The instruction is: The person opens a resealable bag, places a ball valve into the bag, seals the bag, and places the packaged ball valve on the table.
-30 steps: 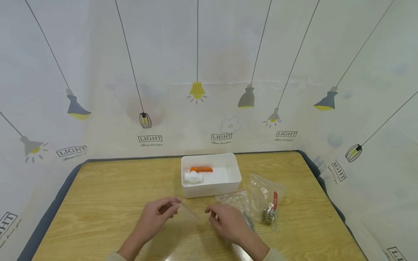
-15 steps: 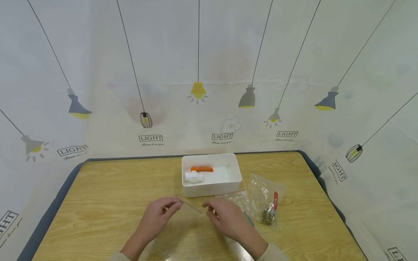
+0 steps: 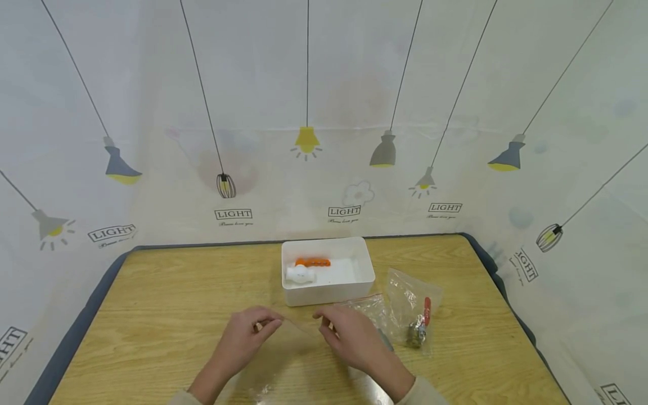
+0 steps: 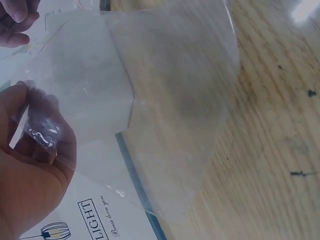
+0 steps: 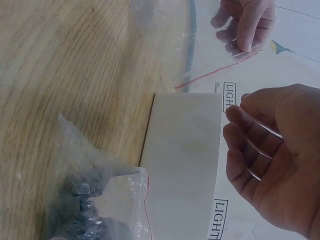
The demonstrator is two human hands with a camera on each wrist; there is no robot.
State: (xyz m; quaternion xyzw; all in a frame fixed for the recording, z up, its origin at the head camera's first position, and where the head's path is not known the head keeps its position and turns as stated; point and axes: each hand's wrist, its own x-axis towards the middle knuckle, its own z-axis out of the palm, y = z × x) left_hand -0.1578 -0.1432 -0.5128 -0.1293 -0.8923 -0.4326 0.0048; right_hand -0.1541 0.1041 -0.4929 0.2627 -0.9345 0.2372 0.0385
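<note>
My left hand point(image 3: 248, 334) pinches a clear zip bag point(image 4: 170, 105) by one top corner between thumb and fingers. The bag hangs over the table, and nothing shows inside it; a thin red seal line point(image 5: 210, 75) runs along its top edge. My right hand point(image 5: 285, 155) is held near the bag's other end, fingers loosely bent, with nothing between them. Just beyond the right hand, a second zip bag point(image 3: 367, 306) lies on the table with dark grey ridged parts point(image 5: 87, 210) in it, partly hidden by that hand in the head view.
A white box point(image 3: 329, 293) stands behind the hands, holding an orange piece point(image 3: 314, 262) and a white piece point(image 3: 301, 274). To the right lies a clear bag point(image 3: 405, 287) containing a metal valve with a red lever point(image 3: 427, 310). Printed wall cloth point(image 3: 283, 185) borders the wooden table point(image 3: 192, 281).
My right hand has moved slightly left, nearer the held bag's red edge, which has swung up a little at its right end. The left hand keeps its pinch and has shifted slightly right.
</note>
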